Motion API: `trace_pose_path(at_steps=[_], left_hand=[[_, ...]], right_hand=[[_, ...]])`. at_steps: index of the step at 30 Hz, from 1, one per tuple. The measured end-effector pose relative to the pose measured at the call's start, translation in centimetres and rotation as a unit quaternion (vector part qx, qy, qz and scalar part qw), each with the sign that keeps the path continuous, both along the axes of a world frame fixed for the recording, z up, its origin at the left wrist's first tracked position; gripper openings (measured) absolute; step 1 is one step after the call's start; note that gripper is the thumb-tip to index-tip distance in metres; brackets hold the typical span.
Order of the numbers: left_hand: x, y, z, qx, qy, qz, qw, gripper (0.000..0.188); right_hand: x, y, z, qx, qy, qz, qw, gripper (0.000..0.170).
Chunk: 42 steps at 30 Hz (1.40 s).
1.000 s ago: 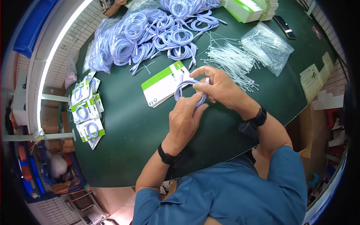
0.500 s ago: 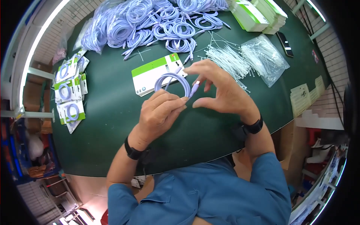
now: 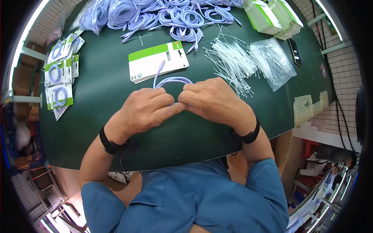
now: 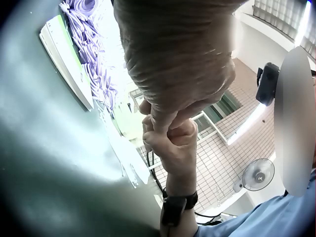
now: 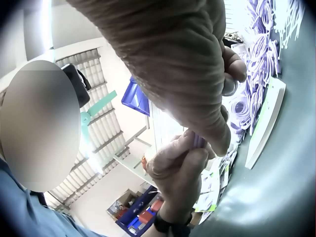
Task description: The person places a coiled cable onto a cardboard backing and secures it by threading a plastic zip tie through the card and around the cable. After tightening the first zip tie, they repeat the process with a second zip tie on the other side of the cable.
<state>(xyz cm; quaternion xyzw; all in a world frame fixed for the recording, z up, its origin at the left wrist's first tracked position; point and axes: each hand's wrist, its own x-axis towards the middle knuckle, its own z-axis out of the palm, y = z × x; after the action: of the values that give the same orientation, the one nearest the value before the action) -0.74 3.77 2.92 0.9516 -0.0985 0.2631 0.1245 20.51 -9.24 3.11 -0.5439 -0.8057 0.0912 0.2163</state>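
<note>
Both hands meet in front of the body over the table in the head view, with a coiled lavender cable (image 3: 173,80) between them. My left hand (image 3: 145,108) grips the coil's left side, its fingers curled round it. From the other side my right hand (image 3: 217,101) grips the coil, fingers folded over and knuckles up. One cable end with its plug (image 3: 160,66) sticks up above the left hand. The hands hide the coil's lower part. A bit of lavender cable (image 5: 198,141) shows between the fingertips in the right wrist view.
A stack of green-and-white cards (image 3: 155,64) lies just beyond the hands. White cable ties (image 3: 229,64) are heaped right of it, beside a plastic bag of ties (image 3: 274,64). Coiled cables (image 3: 182,17) pile up at the back. Carded cables (image 3: 60,95) lie left, a phone (image 3: 295,52) right.
Half a second ago the right hand was spread open beside the coil, which the left hand held. Now the right hand has closed on the coil, and both hands are lower and closer together.
</note>
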Motion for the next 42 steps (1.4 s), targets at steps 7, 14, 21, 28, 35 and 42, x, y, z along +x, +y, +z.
trace_pose_path(at_steps=[7,14,21,28,35,42], left_hand=[[-0.6,0.9,-0.3,-0.017,-0.017,-0.004,1.000,0.035],[-0.5,1.1,-1.1,-0.034,-0.028,-0.020,0.999,0.035],[-0.3,2.1,-0.6,-0.040,-0.042,-0.052,0.997,0.041],[0.2,3.4,-0.6,-0.014,-0.039,-0.077,0.996,0.043],[1.1,4.2,-1.8,-0.021,-0.011,-0.092,0.996,0.048],[1.6,5.8,-2.9,-0.054,-0.061,0.113,0.990,0.060]], right_hand=[[0.0,-0.1,0.6,-0.052,0.162,0.014,0.985,0.025],[0.9,0.4,0.0,-0.029,0.157,0.036,0.986,0.023],[0.6,0.5,0.0,0.080,0.108,0.070,0.988,0.019],[0.6,0.5,-0.1,0.095,0.120,0.044,0.987,0.018],[1.2,1.1,-0.5,0.075,0.102,0.029,0.991,0.018],[3.2,1.3,-1.6,0.086,0.146,-0.062,0.984,0.018]])
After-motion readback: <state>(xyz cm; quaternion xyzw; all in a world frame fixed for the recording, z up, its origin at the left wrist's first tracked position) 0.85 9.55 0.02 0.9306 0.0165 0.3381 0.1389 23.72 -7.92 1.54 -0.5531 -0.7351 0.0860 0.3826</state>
